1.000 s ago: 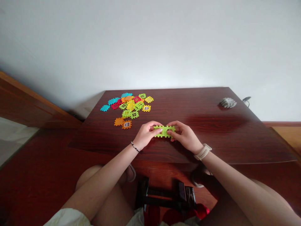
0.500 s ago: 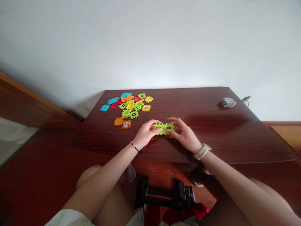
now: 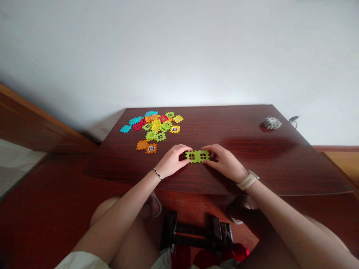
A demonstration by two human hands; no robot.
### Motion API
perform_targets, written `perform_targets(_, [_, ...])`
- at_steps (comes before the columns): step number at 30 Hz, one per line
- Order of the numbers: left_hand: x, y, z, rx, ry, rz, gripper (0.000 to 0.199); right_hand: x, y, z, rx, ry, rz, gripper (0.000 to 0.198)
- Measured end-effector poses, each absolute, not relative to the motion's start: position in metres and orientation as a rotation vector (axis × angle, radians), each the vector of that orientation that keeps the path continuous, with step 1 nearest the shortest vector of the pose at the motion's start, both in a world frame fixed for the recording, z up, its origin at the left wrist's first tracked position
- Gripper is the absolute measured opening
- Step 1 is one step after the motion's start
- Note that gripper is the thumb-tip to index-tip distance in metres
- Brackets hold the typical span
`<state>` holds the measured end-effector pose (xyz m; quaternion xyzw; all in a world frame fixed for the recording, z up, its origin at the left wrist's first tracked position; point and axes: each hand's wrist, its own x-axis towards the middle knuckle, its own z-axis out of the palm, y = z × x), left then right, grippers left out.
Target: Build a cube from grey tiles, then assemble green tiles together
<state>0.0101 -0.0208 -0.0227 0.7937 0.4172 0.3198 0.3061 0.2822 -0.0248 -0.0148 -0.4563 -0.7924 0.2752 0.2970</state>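
Two green interlocking window panels (image 3: 198,156) sit joined edge to edge, their notched borders and window bars facing up. My left hand (image 3: 174,160) pinches the left end between thumb and fingers. At the right end, my right hand (image 3: 223,160) grips in the same way, thumb at the near corner and fingers at the far one. The pair is at or just above the table near its front; I cannot tell whether it touches the wood. A bracelet circles my left wrist and a pale watch my right.
On the dark wooden table (image 3: 230,127), a heap of coloured interlocking panels (image 3: 155,127) lies at the back left. Two orange panels (image 3: 147,146) lie nearer. A grey-white notched block (image 3: 271,123) stands at the back right, by a black cable (image 3: 293,118). A wall rises behind.
Both hands have shifted slightly, and the green panels are now a little nearer and lower in view. My thumbs have slid from the panel faces out to the ends, uncovering both windows.
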Motion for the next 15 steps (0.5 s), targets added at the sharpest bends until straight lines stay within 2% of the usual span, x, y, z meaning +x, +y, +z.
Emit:
perform_targets(6, [0.012,-0.0222,-0.0205,2.266,1.113,0.823,0.039,0.2874,-0.0244,-0.0128,-1.218,-2.169,0.693,0.037])
perform_targets(9, [0.0128,-0.0233,-0.02,2.365,1.089,0.849,0.031,0.2872,-0.0246,-0.0115,-1.22,-2.164,0.665,0.036])
perform_targets(15, [0.0164,-0.0274,-0.0186,2.615,0.864,0.81,0.028,0.2812,-0.0279,-0.015,-1.144,-2.255,0.495,0.028])
